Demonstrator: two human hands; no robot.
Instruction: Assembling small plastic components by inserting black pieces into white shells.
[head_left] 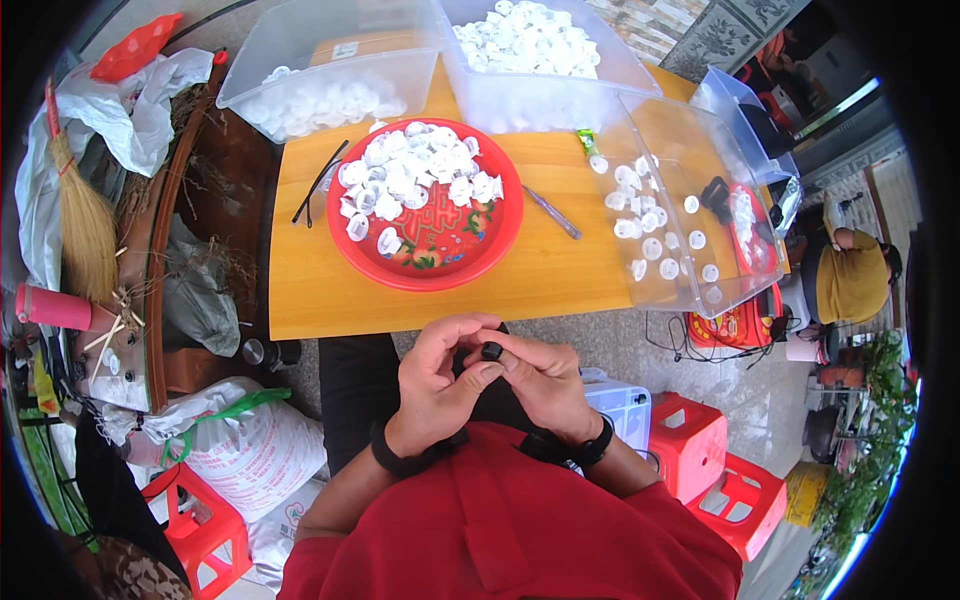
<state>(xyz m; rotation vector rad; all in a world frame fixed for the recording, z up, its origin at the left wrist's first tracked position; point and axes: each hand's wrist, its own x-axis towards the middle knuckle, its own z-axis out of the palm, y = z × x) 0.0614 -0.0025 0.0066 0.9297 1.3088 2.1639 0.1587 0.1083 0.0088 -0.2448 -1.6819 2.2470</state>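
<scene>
Over my lap, just in front of the table's near edge, my left hand (437, 378) and my right hand (545, 378) meet. A small black cylindrical piece (491, 351) sits between their thumbs and fingertips, with both hands closed on it. Fingers hide its lower part, and its exact kind does not show. Beyond my hands, a round red tray (345, 252) with a printed pattern rests on the table (560, 285). White plastic pieces (410, 170) are heaped in its far half, and a few lie apart toward its near left.
Clear bins (240, 95) of white pieces stand along the back. At the right, a transparent box (690, 290) overlaps scattered white discs. Glasses (310, 190) lie left of the tray, a slim pen-like tool (552, 212) right of it. Red stools (690, 440) stand beside me.
</scene>
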